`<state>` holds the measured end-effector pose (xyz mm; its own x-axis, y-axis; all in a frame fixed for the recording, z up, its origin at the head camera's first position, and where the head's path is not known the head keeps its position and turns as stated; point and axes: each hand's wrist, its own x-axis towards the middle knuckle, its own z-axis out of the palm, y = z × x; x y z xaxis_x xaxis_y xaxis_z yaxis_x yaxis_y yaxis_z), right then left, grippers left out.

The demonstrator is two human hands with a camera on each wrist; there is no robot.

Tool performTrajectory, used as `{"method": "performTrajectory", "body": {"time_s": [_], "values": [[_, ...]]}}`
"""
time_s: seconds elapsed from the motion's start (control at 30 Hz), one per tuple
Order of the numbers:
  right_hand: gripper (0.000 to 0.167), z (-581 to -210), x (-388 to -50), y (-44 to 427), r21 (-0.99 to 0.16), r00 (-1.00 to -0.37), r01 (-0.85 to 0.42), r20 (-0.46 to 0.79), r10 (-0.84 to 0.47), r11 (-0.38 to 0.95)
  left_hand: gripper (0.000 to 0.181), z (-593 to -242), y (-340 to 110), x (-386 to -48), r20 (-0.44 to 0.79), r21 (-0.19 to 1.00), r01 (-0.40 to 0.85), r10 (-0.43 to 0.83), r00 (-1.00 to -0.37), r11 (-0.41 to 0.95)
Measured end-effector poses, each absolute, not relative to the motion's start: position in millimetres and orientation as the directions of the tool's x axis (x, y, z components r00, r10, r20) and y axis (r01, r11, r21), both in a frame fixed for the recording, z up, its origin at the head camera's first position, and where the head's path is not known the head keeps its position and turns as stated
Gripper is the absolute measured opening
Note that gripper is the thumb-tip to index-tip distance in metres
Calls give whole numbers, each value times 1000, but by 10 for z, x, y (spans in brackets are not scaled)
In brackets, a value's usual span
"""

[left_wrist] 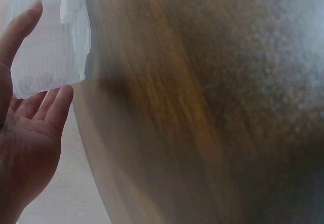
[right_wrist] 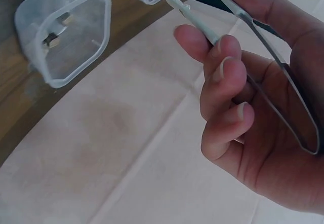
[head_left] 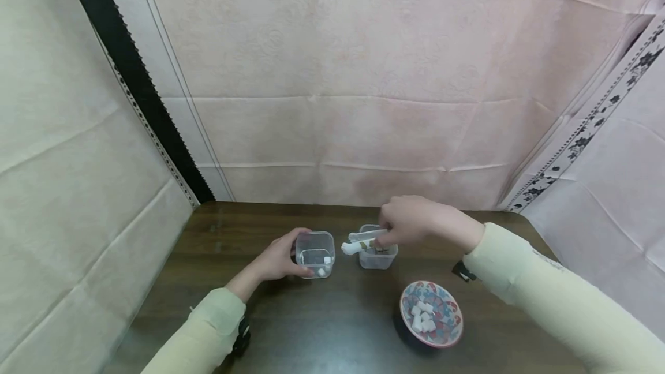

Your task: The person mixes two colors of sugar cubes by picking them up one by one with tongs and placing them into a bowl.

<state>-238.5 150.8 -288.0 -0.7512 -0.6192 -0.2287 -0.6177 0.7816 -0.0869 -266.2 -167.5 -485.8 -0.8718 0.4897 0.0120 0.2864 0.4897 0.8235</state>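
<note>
My left hand grips a clear plastic container, thumb on one side and fingers on the other. A few small white pieces lie inside it. My right hand holds metal tongs with pale tips, and the right wrist view shows their bent end against the palm. The tong arms stand apart, their tips pointing toward the left container. Below the right hand sits a second clear container, partly covered by hand and tongs. Small dark and tan bits show in it.
A patterned bowl with several white chunks stands nearer on the right of the brown wooden table. Pale cloth hangs behind the table and at both sides.
</note>
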Motion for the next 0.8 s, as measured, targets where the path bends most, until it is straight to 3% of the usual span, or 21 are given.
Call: {"method": "performTrajectory", "body": {"time_s": [0.43, 0.8], "values": [[58, -2950, -2736, 925, 55, -703, -669, -371, -607, 741, 89, -4853, -1658, -2659, 5, 826, 276, 483, -876, 491], [51, -3180, -2900, 496, 117, -694, -622, -539, -477, 774, 89, -4868, -1684, -2677, 17, 819, 296, 494, -869, 492]]}}
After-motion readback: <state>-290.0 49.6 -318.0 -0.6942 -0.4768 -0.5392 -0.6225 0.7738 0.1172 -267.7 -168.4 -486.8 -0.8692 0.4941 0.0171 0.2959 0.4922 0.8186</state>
